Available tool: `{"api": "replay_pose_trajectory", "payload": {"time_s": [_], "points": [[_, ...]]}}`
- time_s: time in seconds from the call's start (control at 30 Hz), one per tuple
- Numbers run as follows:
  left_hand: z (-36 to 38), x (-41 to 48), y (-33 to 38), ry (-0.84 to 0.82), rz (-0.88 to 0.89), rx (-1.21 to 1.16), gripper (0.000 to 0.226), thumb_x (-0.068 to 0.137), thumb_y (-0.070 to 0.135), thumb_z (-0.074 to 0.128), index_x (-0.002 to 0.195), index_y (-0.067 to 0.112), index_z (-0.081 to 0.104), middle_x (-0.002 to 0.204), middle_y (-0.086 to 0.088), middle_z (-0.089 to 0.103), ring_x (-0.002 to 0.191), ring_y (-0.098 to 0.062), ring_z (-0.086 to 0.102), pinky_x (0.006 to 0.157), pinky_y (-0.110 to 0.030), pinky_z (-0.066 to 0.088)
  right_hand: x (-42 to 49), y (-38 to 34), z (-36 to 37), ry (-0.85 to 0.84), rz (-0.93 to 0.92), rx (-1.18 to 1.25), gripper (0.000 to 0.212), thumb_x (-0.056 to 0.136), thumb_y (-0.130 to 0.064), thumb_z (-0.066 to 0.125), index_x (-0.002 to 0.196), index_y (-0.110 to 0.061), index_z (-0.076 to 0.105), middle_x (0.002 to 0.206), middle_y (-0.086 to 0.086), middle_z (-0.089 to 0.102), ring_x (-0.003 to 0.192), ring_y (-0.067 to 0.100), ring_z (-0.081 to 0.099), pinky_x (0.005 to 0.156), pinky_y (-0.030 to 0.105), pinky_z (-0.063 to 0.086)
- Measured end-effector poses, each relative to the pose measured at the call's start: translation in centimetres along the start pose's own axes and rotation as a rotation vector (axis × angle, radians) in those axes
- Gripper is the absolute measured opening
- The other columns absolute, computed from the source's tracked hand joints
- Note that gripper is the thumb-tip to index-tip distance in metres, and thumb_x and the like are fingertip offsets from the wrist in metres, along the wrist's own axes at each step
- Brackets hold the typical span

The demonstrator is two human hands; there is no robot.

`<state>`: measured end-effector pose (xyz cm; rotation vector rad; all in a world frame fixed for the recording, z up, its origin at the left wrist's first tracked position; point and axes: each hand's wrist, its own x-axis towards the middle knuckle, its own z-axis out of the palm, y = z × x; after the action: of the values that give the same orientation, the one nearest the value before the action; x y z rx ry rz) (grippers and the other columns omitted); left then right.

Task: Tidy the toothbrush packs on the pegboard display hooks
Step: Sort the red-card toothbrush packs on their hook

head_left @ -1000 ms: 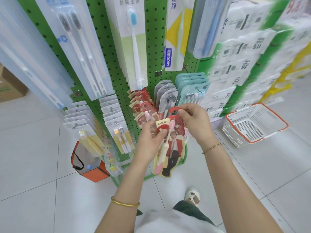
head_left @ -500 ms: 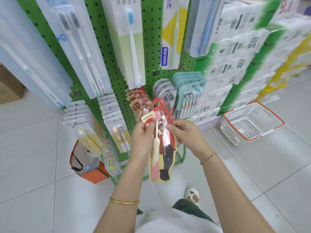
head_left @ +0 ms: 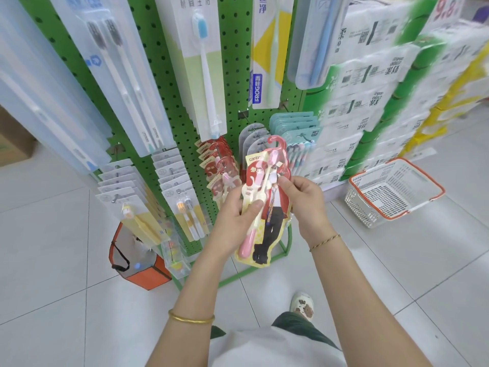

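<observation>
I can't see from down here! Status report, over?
Both busy: left hand and right hand grip one red toothbrush pack. Pack off its hook, upright. Nothing blocks the hanging red packs.

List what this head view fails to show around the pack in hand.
Head view only.
Pack back: faces away; left hand and right hand cover its edges.
Grey packs: mostly behind the pack.
Tissue stack print: blurred.
Upper packs: tops cut by the frame edge.
</observation>
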<state>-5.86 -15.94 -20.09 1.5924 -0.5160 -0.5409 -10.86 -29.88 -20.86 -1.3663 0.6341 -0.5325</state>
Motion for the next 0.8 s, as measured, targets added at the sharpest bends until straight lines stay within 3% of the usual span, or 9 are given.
{"api": "replay_pose_trajectory", "payload": {"time_s": [0.13,0.27,0.4,0.53,0.67,0.8], "points": [[-0.8,-0.2,0.4,-0.111,-0.079,0.003,0.041,0.094,0.006,0.055,0.133,0.013,0.045,0.109,-0.007,0.07,0.093,-0.019,0.07,0.079,-0.034,0.055,0.5,0.4,-0.4,0.066,0.018,0.045,0.026,0.092,-0.017,0.06,0.076,0.004,0.056,0.057,0.006,0.039,0.044,0.012,0.031,0.043,0.021,0.028],[-1.7,0.0,0.3,-0.186,-0.113,0.028,0.054,0.091,0.003,0.059,0.14,0.018,0.04,0.107,-0.007,0.07,0.099,-0.026,0.067,0.089,-0.047,0.052,0.7,0.9,-0.3,0.095,0.062,0.101,0.02,0.09,-0.021,0.062,0.083,-0.003,0.058,0.066,0.014,0.039,0.052,0.018,0.031,0.048,0.026,0.027],[-2.2,-0.2,0.7,-0.213,-0.099,0.072,0.075,0.086,-0.004,0.062,0.144,0.029,0.027,0.118,0.008,0.063,0.107,-0.013,0.061,0.093,-0.031,0.048,0.8,1.0,0.0,0.186,0.086,0.14,0.032,0.074,-0.039,0.066,0.086,-0.011,0.056,0.077,0.011,0.039,0.067,0.022,0.032,0.056,0.028,0.027],[-2.3,-0.2,0.8,-0.214,-0.046,0.296,0.073,0.083,0.006,0.068,0.131,0.044,0.028,0.138,0.01,0.043,0.112,-0.006,0.053,0.096,-0.033,0.046,1.2,0.8,-0.3,0.299,0.1,0.176,0.027,0.081,-0.035,0.066,0.073,-0.013,0.052,0.072,0.009,0.039,0.063,0.02,0.031,0.054,0.026,0.027],[-1.8,-0.2,1.2,-0.195,0.043,0.617,0.076,0.078,0.028,0.077,0.135,0.034,0.028,0.136,0.009,0.039,0.114,-0.011,0.041,0.088,-0.027,0.036,1.6,0.7,-0.2,0.35,0.096,0.194,0.037,0.09,-0.026,0.063,0.06,-0.019,0.042,0.062,0.005,0.034,0.055,0.014,0.028,0.05,0.025,0.026],[-1.4,0.0,1.6,-0.083,0.156,0.93,0.085,0.076,0.042,0.074,0.144,0.027,0.025,0.154,0.01,0.02,0.132,-0.017,0.026,0.106,-0.035,0.029,1.3,0.7,0.5,0.334,0.084,0.21,0.034,0.09,-0.025,0.063,0.064,-0.013,0.044,0.059,0.006,0.034,0.049,0.013,0.03,0.047,0.023,0.029]]}}
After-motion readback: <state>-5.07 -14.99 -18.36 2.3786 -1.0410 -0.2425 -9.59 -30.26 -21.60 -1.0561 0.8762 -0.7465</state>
